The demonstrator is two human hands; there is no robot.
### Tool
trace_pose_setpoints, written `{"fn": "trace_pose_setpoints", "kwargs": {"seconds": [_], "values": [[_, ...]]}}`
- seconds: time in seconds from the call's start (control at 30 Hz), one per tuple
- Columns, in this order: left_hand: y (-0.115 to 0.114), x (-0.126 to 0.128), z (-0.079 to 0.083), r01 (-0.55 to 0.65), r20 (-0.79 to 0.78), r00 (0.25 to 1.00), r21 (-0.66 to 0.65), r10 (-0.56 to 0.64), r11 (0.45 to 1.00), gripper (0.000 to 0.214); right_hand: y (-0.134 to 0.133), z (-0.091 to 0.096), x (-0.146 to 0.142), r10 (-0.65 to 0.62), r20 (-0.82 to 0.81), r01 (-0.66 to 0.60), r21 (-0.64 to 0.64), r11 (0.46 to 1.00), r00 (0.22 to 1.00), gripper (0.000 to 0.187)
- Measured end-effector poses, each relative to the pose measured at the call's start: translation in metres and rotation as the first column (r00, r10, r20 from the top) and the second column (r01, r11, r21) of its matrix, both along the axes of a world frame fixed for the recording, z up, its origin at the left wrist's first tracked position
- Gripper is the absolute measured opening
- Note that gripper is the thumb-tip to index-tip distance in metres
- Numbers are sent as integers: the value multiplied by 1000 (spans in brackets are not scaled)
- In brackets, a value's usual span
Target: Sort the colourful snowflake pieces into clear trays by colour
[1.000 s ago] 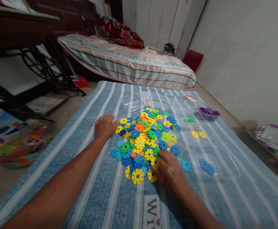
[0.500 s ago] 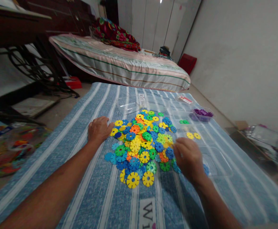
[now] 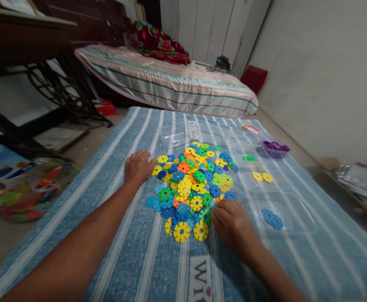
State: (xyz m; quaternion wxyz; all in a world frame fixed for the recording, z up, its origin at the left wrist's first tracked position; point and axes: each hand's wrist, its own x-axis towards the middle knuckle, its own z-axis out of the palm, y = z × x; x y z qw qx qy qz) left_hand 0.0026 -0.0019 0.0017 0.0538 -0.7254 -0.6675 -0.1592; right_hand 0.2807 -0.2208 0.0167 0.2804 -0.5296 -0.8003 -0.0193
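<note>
A heap of coloured snowflake discs (image 3: 192,184) lies on a blue striped cloth (image 3: 133,251). My left hand (image 3: 138,166) rests palm down at the heap's left edge, fingers loosely spread, nothing in it, fingertips by a yellow disc (image 3: 162,159). My right hand (image 3: 233,224) is at the heap's near right edge, its fingers bent together on a green disc (image 3: 206,215). Two yellow discs (image 3: 181,231) lie just left of it. Right of that hand, a clear tray (image 3: 299,218) holds blue discs (image 3: 273,219).
More clear trays to the right hold yellow discs (image 3: 261,177), green discs (image 3: 249,158) and purple discs (image 3: 276,147). A mattress (image 3: 170,86) lies beyond the cloth, a dark table frame (image 3: 29,84) at left, a bag of coloured pieces (image 3: 29,193) on the floor, a wall at right.
My right hand swung right toward the tray of blue discs, then came back to the heap's near edge. A blue disc that lay right of the heap is gone. The left hand stayed put.
</note>
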Motion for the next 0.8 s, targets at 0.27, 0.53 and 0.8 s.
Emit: {"fn": "trace_pose_setpoints", "kwargs": {"seconds": [0.27, 0.53, 0.8], "values": [[-2, 2, 2, -8, 4, 1000, -1, 8, 1000, 35, -15, -15, -23, 17, 70, -12, -70, 997, 997, 26], [2, -1, -2, 4, 26, 1000, 7, -4, 1000, 37, -17, -19, -29, 15, -11, -16, -87, 996, 1000, 20], [2, -1, -3, -4, 7, 1000, 5, 4, 1000, 37, -17, -8, -23, 82, -170, -92, -50, 994, 982, 9]]}}
